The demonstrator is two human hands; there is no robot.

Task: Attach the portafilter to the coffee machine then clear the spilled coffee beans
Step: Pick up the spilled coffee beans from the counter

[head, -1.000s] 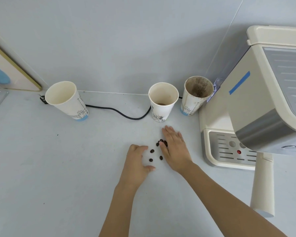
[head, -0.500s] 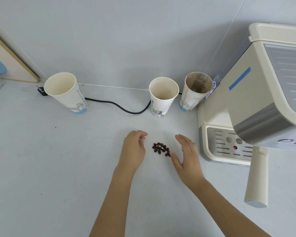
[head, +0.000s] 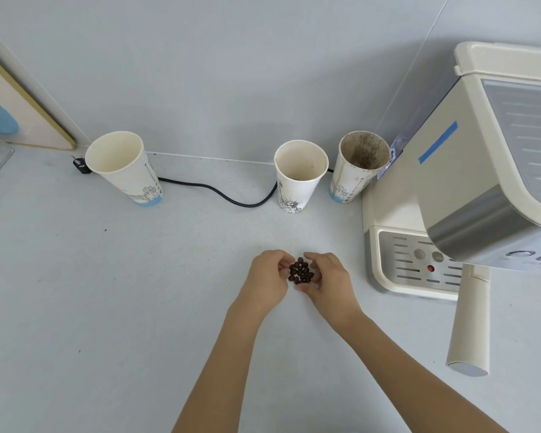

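Several dark coffee beans [head: 300,272] lie in a tight heap on the white counter [head: 107,307]. My left hand [head: 267,278] cups the heap from the left and my right hand [head: 328,281] cups it from the right, fingers curled around the beans and almost meeting above them. The cream coffee machine [head: 469,182] stands at the right. The portafilter sits in it, and its cream handle [head: 470,320] sticks out toward me below the machine's front.
Three paper cups stand along the back wall: one far left [head: 122,170], one in the middle [head: 299,176], and a coffee-stained one [head: 358,167] beside the machine. A black power cord [head: 219,193] runs between them. The drip tray [head: 419,267] is right of my hands.
The beans were spread out with my hands apart; both hands have swept inward and now close around one tight heap.
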